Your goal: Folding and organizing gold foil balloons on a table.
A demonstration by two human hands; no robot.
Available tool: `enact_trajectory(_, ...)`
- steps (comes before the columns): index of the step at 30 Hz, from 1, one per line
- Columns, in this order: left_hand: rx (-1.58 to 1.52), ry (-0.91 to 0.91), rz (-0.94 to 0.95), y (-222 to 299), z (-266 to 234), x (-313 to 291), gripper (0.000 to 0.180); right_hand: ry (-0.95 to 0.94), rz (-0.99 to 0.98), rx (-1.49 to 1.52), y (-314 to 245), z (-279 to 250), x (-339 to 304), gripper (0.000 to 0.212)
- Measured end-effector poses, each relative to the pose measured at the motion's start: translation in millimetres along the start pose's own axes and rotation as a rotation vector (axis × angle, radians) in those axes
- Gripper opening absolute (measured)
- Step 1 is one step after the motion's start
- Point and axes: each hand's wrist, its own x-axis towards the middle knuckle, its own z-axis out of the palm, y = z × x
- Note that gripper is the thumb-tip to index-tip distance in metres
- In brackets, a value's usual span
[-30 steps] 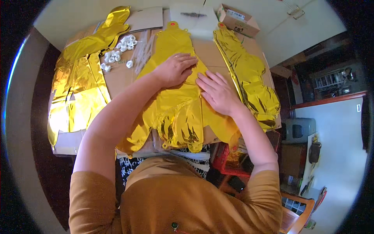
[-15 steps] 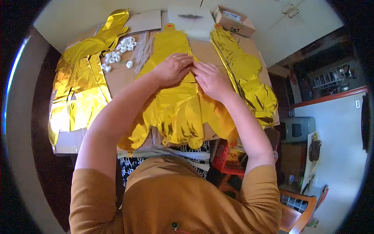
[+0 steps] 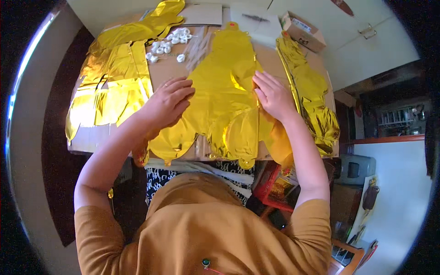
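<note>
A foil balloon (image 3: 224, 91) lies mid-table (image 3: 176, 71) under 2 hands; more foil (image 3: 110, 87) lies left, plastic rings (image 3: 169, 41) behind, a box (image 3: 302, 32) at the far right corner.

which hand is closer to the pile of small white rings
The left hand. It lies just below the small white rings, on the left part of the gold foil balloon. The right hand rests across the balloon, farther off.

One small brown cardboard box (image 3: 302, 31) stands at the table's far right corner, bearing a white label on top. Two flat white card packages (image 3: 256, 20) lie beside it, leftward.
</note>
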Motion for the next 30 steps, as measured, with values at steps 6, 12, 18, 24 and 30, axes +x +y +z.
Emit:
enact_trajectory(6, 0.006, -0.064, -0.048, 5.4, -8.7, -9.6, 0.036, 0.000, -0.010, -0.035, -6.8, -3.8, -3.1, 0.037)
enact_trajectory(12, 0.019, -0.047, -0.037, 3.6, -7.1, -12.6, 0.033, 0.003, 0.002, -0.030, -8.8, -0.8, -7.0, 0.036)
enact_trajectory(18, 0.026, 0.046, -0.014, 10.3, -6.5, 9.8, 0.036, -0.008, 0.030, -0.067, -9.8, 2.3, -9.3, 0.037)
enact_trajectory(24, -0.056, -0.007, 0.130, 69.6, 28.8, 84.7, 0.071, 0.005, 0.048, -0.065, -10.5, 1.1, -8.2, 0.036)
enact_trajectory(30, 0.123, -0.125, 0.148, 45.6, 62.1, 75.6, 0.087, 0.085, 0.015, -0.050, -9.4, 6.7, -9.3, 0.035)
